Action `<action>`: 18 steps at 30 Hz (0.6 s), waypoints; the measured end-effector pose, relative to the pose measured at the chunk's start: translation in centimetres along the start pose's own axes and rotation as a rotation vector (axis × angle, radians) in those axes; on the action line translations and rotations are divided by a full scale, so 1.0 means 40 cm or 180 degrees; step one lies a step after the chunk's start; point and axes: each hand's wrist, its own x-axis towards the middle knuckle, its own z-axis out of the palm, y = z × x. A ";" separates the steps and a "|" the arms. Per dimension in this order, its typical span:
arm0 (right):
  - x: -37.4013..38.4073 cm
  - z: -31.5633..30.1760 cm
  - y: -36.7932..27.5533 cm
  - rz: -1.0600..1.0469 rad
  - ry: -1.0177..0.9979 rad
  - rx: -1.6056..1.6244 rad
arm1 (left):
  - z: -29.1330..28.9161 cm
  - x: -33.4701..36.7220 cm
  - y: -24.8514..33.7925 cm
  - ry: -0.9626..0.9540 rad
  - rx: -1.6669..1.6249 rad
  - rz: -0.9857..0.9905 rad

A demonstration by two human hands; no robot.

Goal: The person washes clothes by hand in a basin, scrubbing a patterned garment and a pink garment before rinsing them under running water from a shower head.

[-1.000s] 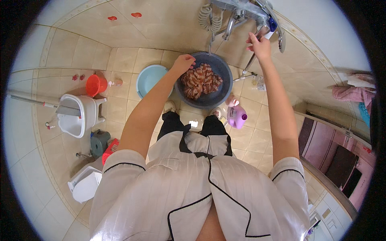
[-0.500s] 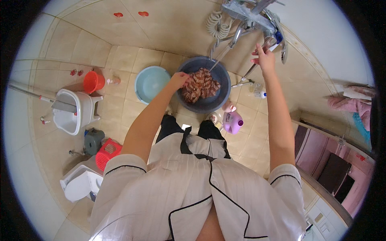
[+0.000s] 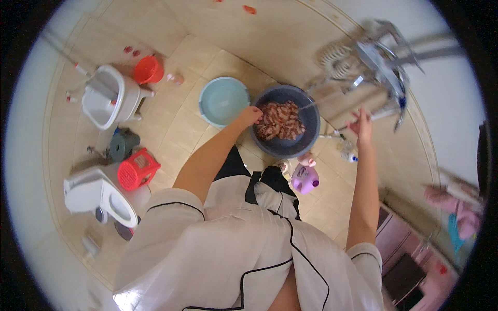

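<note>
A dark grey-blue basin (image 3: 311, 137) stands on the tiled floor, and in it lies a crumpled brown-and-white patterned cloth (image 3: 282, 120). My left hand (image 3: 253, 115) is at the basin's left side, its curled fingers at the edge of the cloth; the fingertips are partly hidden. Below the chrome shower tap (image 3: 376, 57) on the wall, my right hand (image 3: 361, 126) is raised with fingers apart, holding nothing. A thin stream (image 3: 311, 105) that looks like water slants from the tap's side into the basin.
Left of the basin sits a light blue basin (image 3: 224, 101). A purple bottle (image 3: 305, 179) stands near my feet. Farther left are a red bucket (image 3: 148, 69), a white tub (image 3: 106, 98), a red plastic stool (image 3: 139, 168) and a toilet (image 3: 116, 205). A pink cabinet (image 3: 399, 243) is at right.
The view has turned and shifted, so the room appears rotated. My right hand has come away from the tap and is lower. My left hand is nearer the basin's left rim.
</note>
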 end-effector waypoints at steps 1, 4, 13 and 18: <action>-0.031 0.082 0.040 0.0161 -0.0206 -0.0066 | -0.056 -0.019 -0.053 0.0113 -0.0142 -0.0071; -0.108 0.342 0.135 0.0667 -0.0637 -0.0183 | -0.255 -0.046 -0.158 0.0441 -0.0429 -0.0198; -0.077 1.096 0.166 0.1534 -0.1525 -0.0764 | -0.873 -0.167 -0.382 0.1382 -0.0842 -0.0999; 0.023 1.426 0.225 0.1631 -0.1771 -0.1060 | -1.029 -0.074 -0.605 0.1604 -0.1128 -0.1216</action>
